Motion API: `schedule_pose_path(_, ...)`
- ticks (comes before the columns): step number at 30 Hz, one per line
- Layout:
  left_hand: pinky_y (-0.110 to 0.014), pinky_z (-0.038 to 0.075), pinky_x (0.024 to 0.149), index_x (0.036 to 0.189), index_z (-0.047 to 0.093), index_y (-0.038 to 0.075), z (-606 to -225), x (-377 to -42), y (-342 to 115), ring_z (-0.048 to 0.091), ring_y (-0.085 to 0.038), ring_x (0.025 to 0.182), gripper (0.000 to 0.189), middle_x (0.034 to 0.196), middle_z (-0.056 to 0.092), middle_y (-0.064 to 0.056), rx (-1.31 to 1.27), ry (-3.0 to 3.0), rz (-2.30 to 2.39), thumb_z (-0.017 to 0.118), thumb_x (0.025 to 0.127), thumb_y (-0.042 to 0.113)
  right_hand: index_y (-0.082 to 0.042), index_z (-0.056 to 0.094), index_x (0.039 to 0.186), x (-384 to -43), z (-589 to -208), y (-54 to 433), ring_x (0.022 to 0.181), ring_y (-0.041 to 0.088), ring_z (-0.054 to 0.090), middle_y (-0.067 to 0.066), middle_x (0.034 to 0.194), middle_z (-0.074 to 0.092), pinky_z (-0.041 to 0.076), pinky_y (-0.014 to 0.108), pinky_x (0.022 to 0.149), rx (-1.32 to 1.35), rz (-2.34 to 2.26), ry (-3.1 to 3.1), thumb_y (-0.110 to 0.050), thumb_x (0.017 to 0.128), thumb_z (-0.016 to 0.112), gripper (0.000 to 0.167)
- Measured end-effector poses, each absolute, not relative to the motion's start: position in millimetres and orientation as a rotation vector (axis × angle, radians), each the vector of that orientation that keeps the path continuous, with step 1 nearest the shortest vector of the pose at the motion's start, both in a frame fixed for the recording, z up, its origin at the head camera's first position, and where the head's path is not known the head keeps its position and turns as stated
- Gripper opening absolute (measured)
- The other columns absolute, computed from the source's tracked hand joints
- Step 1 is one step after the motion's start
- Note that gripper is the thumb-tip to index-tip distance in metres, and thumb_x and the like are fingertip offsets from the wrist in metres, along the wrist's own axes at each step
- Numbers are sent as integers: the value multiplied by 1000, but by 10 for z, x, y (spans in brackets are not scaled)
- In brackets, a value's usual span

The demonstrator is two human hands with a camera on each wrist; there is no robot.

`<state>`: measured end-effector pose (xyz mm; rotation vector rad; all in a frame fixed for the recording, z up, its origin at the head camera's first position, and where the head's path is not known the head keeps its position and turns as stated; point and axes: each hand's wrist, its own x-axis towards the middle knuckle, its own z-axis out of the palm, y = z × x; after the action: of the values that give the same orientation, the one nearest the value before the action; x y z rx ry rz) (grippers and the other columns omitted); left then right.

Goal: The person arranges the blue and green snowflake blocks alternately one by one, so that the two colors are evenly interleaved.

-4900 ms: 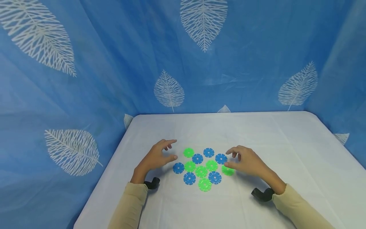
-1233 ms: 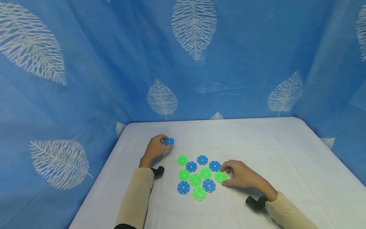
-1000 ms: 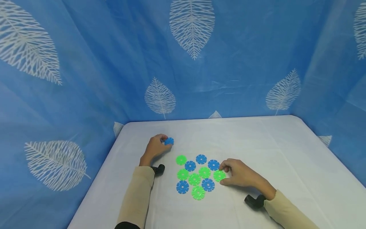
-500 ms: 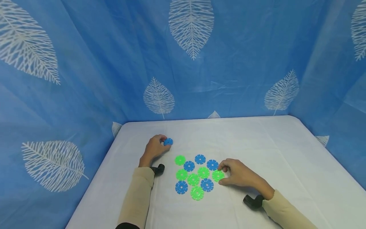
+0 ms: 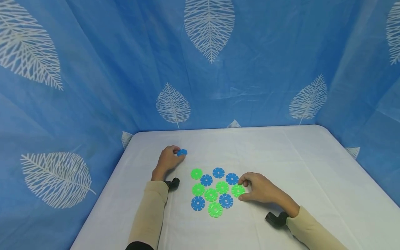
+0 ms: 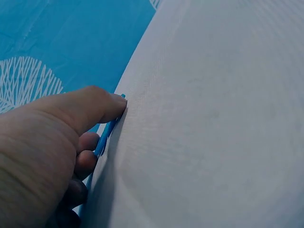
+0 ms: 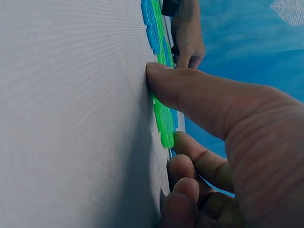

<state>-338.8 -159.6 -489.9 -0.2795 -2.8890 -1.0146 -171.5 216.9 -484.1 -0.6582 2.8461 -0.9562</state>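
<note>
In the head view my left hand [image 5: 167, 160] pinches a blue notched plastic disc [image 5: 182, 152] between thumb and fingers, beyond the group at the left. The left wrist view catches that disc [image 6: 105, 137] nearly edge-on, partly behind the thumb, low over the white cloth. My right hand [image 5: 258, 187] rests with loosely curved fingers around the right edge of a green notched disc [image 5: 236, 190], which lies flat. Seen from the right wrist, the thumb covers part of this green disc [image 7: 164, 124] and the fingertips are close to its rim.
Several more green discs [image 5: 211, 194] and blue discs [image 5: 198, 203] lie side by side on the white table cover [image 5: 275, 149]. A blue curtain [image 5: 250, 69] with white leaf prints stands behind the table and along its sides. Black wrist devices [image 5: 276, 219] hang below both sleeves.
Since the oldest frame, my left hand has picked up the blue disc from the group's left end and carried it farther back. Lately it tilts flatter. My right hand stays by the green disc.
</note>
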Motion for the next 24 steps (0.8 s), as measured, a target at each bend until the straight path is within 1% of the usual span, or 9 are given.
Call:
schedule_pose_path(8,-46,53,96,124,68,6,-4916,-3444,-1592,63,-31,111,48,118,67,-16,-272,-2870,-1040,75,88,36,-18,69,103,-1729,-4817,2162,83,5,53,-13,91,60,49,24,73,-650,-924,2882,-42,72,89,44)
schedule_pose_path(13,-47,53,94,123,70,4,-4895,-3415,-1614,63,-31,107,45,113,67,-17,-295,-2871,-1026,74,89,33,-19,69,102,-1728,-4825,2160,83,4,54,-13,91,60,49,24,73,-670,-908,2882,-43,72,88,43)
schedule_pose_path(17,-47,52,93,124,70,5,-4883,-3392,-1638,62,-31,104,45,110,66,-17,-332,-2896,-977,74,90,33,-19,68,101,-1719,-4848,2161,81,3,54,-14,90,60,49,23,72,-688,-917,2871,-44,72,88,43)
schedule_pose_path(21,-48,52,93,126,69,6,-4888,-3391,-1665,62,-31,106,46,111,66,-16,-351,-2907,-950,74,91,35,-20,67,101,-1724,-4849,2159,79,3,54,-16,89,61,49,23,70,-707,-919,2882,-44,72,89,43)
schedule_pose_path(24,-48,52,93,126,69,6,-4895,-3390,-1674,62,-31,106,47,111,66,-16,-345,-2898,-952,74,90,35,-23,67,100,-1736,-4832,2161,72,1,51,-17,87,61,47,21,65,-737,-890,2907,-43,72,89,42)
